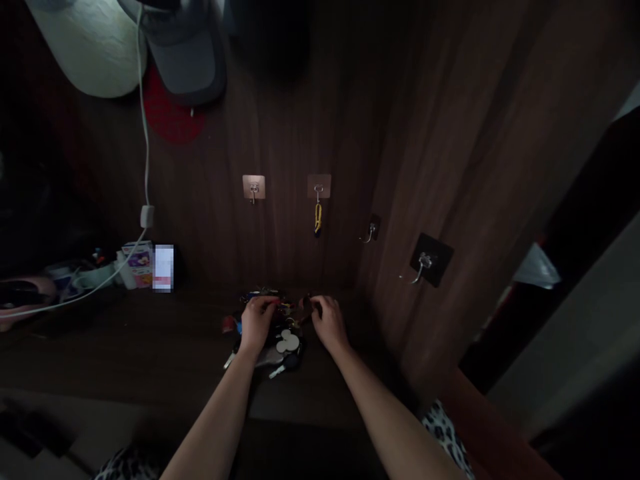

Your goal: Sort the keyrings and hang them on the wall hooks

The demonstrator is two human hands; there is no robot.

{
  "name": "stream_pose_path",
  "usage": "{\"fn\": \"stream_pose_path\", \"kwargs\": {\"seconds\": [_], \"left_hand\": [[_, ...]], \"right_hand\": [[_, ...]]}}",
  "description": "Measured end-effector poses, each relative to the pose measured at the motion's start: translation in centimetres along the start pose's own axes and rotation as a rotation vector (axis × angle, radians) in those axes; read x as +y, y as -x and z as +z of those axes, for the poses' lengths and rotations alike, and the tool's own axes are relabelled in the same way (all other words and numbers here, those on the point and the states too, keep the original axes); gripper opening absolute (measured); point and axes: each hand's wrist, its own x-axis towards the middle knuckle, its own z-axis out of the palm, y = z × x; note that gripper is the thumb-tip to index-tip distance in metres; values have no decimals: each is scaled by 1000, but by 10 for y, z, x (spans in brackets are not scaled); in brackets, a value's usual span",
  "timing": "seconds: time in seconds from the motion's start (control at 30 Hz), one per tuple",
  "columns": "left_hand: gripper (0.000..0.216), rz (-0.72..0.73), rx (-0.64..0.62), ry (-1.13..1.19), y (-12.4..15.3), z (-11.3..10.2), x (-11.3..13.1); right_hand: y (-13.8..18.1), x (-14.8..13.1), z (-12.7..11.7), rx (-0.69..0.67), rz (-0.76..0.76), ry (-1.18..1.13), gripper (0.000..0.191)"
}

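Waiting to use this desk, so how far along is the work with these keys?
Done: a yellow strap hangs on the second wall hook. In hand: the left hand and right hand are at the key pile on the dark wooden desk. Left: the other three hooks look bare, and the keys and mouse-shaped fob lie in the pile.

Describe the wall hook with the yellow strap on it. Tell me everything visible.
The adhesive wall hook has a square, pale tan pad stuck flat to a dark wood-grain panel, with a small silver metal hook at its lower part. A short yellow strap with a dark lower end hangs straight down from the hook. A matching tan-pad hook sits level with it on the left. Nothing else appears to touch it.
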Motion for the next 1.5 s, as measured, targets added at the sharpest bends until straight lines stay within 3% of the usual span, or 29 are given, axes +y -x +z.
{"fn": "stream_pose_path", "kwargs": {"seconds": [0.23,0.63,0.77,0.9,1.07,1.17,1.3,1.43,1.5], "left_hand": [[32,-290,14,600,0,-1,7],[31,-325,-213,916,7,-3,22],[34,-318,-215,894,5,-4,19],[36,-264,-157,661,3,-5,16],[33,-167,-317,456,2,2,10],[27,-118,-297,330,2,5,6],[25,-89,-172,281,1,2,8],[27,-144,-68,476,3,-4,17],[29,-194,-83,592,4,-5,21]], "right_hand": [[-1,-19,-5,-67,-93,-192,24],[3,-35,-5,-232,-113,-391,22],[1,-31,-1,-209,54,-614,16],[-3,-25,-1,-164,310,-954,13],[-5,-25,-8,-185,484,-1307,24],[-6,-25,-11,-198,526,-1414,28],[-8,-19,-11,-173,588,-1391,24],[-10,-14,-6,-118,585,-1150,23],[-10,-14,-5,-34,512,-998,22]]}}
